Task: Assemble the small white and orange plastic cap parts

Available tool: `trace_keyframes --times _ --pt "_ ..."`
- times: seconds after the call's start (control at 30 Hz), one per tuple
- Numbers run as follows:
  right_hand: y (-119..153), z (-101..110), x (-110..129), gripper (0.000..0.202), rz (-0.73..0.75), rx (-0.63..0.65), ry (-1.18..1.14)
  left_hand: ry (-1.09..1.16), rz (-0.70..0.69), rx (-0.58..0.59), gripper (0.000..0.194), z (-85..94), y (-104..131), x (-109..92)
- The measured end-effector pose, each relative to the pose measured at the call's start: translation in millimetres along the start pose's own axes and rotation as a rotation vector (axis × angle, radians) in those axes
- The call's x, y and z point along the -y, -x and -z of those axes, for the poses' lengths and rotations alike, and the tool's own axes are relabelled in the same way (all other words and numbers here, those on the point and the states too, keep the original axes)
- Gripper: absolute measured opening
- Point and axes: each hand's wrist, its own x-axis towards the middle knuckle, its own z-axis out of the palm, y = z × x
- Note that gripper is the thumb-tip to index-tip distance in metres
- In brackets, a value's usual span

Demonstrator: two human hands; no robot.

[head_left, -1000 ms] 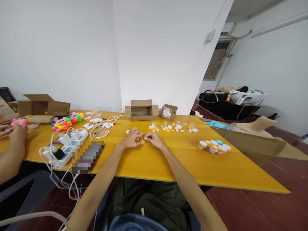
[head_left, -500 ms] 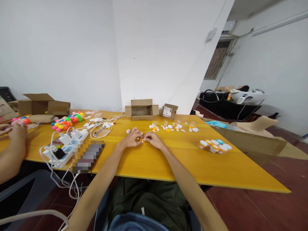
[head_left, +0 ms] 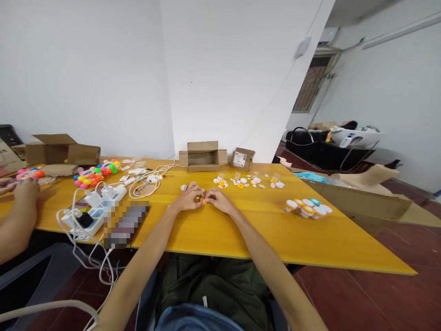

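Over the middle of the table, my left hand is closed, its thumb and fingers gripping a small orange plastic piece. My right hand meets it from the other side, fingertips pinched at the same piece. A little white shows at the fingertips, too small to make out. Behind my left hand, white round parts are partly hidden by it. Beyond my right hand lie loose orange and white discs and small clear cups.
Several small jars with white, orange and teal lids stand at the right. Open cardboard boxes line the wall. On the left are a power strip, white cables, a blurred-out device, colourful balls and another person's hands.
My fingertips have shifted slightly around the orange piece, and a little more white shows there. Both hands stay in the same place.
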Motion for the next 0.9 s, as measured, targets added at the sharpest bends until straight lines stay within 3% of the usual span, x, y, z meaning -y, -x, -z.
trace_keyframes --times 0.9 --pt "3.1 1.7 11.9 0.010 -0.025 -0.007 -0.005 0.012 0.031 0.026 0.014 1.5 -0.7 -2.9"
